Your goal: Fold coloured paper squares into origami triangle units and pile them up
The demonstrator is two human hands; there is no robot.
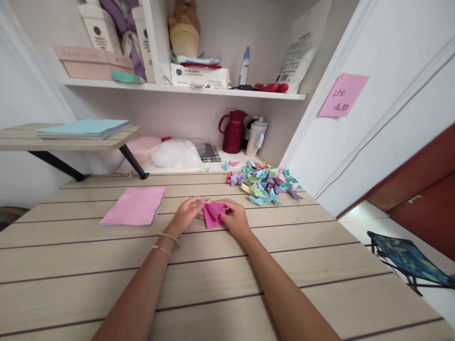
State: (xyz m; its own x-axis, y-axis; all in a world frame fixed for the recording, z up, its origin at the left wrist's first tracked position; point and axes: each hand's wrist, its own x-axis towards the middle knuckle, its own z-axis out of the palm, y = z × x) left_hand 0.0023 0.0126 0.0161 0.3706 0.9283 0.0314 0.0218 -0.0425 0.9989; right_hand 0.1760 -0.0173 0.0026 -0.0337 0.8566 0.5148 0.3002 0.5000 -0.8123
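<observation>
A bright magenta sheet of origami paper (pixel 213 218), partly folded with a raised flap, is held between my hands above the middle of the slatted table (pixel 199 284). My left hand (pixel 189 211) grips its left edge with thumb and fingers. On the other side, my right hand (pixel 235 217) pinches the paper, its thumb against the folded flap. To the left lies a stack of pink square paper (pixel 133 206). Beyond my right hand sits a heap of folded paper pieces (pixel 265 182) in blue, green, purple, yellow and pink.
A raised wooden stand (pixel 71 137) at the left carries blue paper sheets (pixel 83 128). Behind the table are a plastic bag (pixel 176 153), a dark red jug (pixel 233 132) and a cup (pixel 256 137) under a white shelf (pixel 185 89). A folding stool (pixel 412 255) stands at the right.
</observation>
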